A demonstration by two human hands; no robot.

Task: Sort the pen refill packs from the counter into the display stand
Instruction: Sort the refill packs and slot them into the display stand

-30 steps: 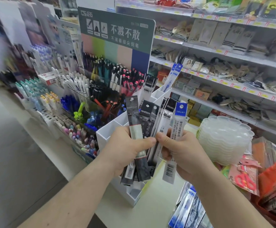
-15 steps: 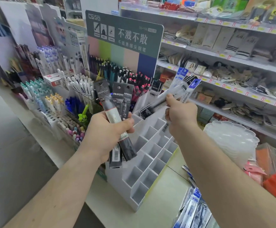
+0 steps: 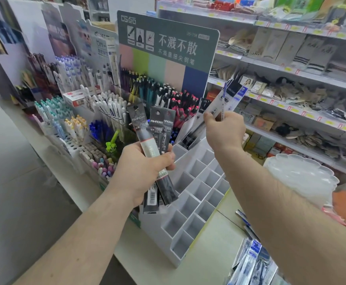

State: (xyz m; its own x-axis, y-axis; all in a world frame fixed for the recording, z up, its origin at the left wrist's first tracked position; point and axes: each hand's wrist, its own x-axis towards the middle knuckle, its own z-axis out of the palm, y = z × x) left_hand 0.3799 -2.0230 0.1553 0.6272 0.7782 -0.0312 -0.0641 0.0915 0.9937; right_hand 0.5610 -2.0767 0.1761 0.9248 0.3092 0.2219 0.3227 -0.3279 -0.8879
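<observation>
Sorting is under way at a shop counter point(image 3: 205, 262), seen from above the hands. At centre frame, the left hand point(image 3: 141, 171) is curled round a bunch of black packs point(image 3: 157, 140), their printed tops fanned upward and their barcoded ends hanging below the fist. Right of centre and higher, the right hand point(image 3: 223, 132) is pinching a few white packs point(image 3: 227, 97), which are tilted toward the upper right, with their lower ends pointed down at the top row of the stand point(image 3: 196, 194). This white stand of square, stepped cells is set on the counter below both hands; most cells look bare, and one dark pack point(image 3: 190, 136) is seen at the top row, though whether it is fully seated cannot be told. More blue-and-white packs point(image 3: 252, 262) are left lying on the counter at lower right. Pens point(image 3: 161, 95) and a green sign point(image 3: 168, 42) are ranged behind.

The step in hand is judged to be placing the white packs. Next, the pack ends would need to be lined up over one cell, lowered in, and released before the black bunch is dealt with.
</observation>
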